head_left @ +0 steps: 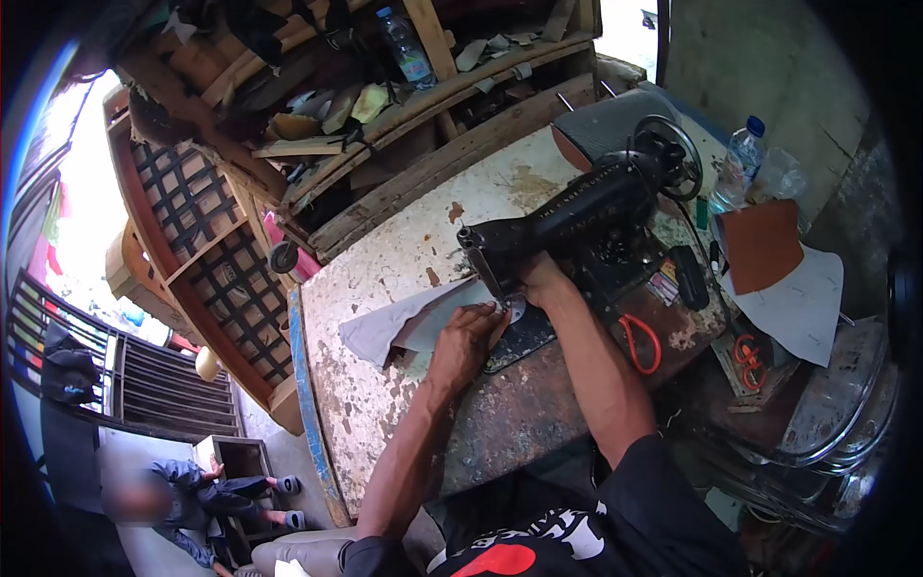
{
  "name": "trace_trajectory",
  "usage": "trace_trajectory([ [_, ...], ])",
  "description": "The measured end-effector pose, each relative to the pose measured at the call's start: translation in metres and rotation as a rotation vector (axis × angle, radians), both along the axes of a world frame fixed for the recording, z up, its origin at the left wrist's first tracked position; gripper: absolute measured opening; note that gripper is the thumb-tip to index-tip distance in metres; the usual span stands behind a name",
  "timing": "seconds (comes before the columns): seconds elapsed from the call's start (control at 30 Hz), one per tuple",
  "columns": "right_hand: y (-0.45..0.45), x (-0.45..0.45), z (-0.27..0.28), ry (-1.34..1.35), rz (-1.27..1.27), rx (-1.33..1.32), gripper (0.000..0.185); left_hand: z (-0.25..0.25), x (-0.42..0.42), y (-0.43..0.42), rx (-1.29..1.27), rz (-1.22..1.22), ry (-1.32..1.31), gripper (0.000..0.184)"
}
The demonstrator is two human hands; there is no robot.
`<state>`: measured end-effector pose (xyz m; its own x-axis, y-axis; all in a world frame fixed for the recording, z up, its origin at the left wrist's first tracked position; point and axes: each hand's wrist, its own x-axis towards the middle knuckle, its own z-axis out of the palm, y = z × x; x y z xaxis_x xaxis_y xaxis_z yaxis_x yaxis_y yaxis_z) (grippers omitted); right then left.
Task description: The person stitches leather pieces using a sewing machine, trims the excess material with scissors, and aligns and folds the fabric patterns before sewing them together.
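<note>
A black sewing machine (pixel 596 207) stands on a worn, paint-chipped table (pixel 375 442). Pale grey-white sheet material (pixel 409 317) lies at the machine's needle end, spreading out to the left. My left hand (pixel 466 337) rests on this material just left of the needle area, its fingers bent and close together, pressing on it. Partly behind the machine's head, my right hand (pixel 540 279) reaches in under the arm of the machine; its fingers are mostly hidden.
Orange-handled scissors (pixel 641 344) lie right of my right forearm, with another red-handled pair (pixel 748 363) farther right. Water bottles (pixel 740 162) (pixel 406 50), brown and white pieces (pixel 761 246) and a cluttered wooden shelf (pixel 461 87) surround the table. A person (pixel 192 490) sits at lower left.
</note>
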<state>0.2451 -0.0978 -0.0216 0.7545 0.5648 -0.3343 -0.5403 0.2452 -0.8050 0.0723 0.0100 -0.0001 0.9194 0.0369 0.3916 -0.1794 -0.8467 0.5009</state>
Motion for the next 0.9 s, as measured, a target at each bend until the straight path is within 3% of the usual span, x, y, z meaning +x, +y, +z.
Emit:
trace_trajectory([
  [0.03, 0.004, -0.002, -0.001, -0.006, 0.006, 0.005, 0.022, -0.003, 0.0, 0.003, 0.005, 0.006, -0.006, 0.023],
  [0.1, 0.01, -0.007, -0.003, 0.115, -0.122, 0.4, 0.029, -0.014, 0.002, 0.008, 0.024, -0.004, -0.037, 0.023],
  [0.17, 0.014, 0.003, -0.03, 0.08, -0.056, 0.436, 0.035, -0.008, -0.004, 0.001, 0.013, 0.022, 0.009, 0.022],
  [0.23, 0.018, 0.01, -0.039, 0.236, -0.066, 0.585, 0.041, -0.004, 0.0, 0.001, 0.026, 0.017, 0.005, 0.022],
  [0.27, 0.021, 0.011, -0.043, 0.115, -0.067, 0.57, 0.043, -0.009, 0.0, 0.004, 0.027, 0.009, -0.012, 0.021],
  [0.5, 0.015, 0.006, -0.037, -0.01, -0.037, 0.603, 0.043, -0.009, -0.008, -0.003, 0.037, 0.002, -0.037, 0.023],
  [0.57, 0.014, 0.005, -0.035, 0.088, -0.031, 0.591, 0.042, -0.012, -0.009, -0.003, 0.03, 0.004, -0.047, 0.022],
  [0.7, 0.012, 0.008, -0.049, -0.059, 0.019, 0.633, 0.042, -0.016, -0.008, -0.004, 0.037, 0.017, -0.067, 0.022],
  [0.9, 0.015, 0.018, -0.065, -0.007, 0.058, 0.654, 0.038, -0.016, -0.005, -0.006, 0.021, 0.041, -0.063, 0.023],
])
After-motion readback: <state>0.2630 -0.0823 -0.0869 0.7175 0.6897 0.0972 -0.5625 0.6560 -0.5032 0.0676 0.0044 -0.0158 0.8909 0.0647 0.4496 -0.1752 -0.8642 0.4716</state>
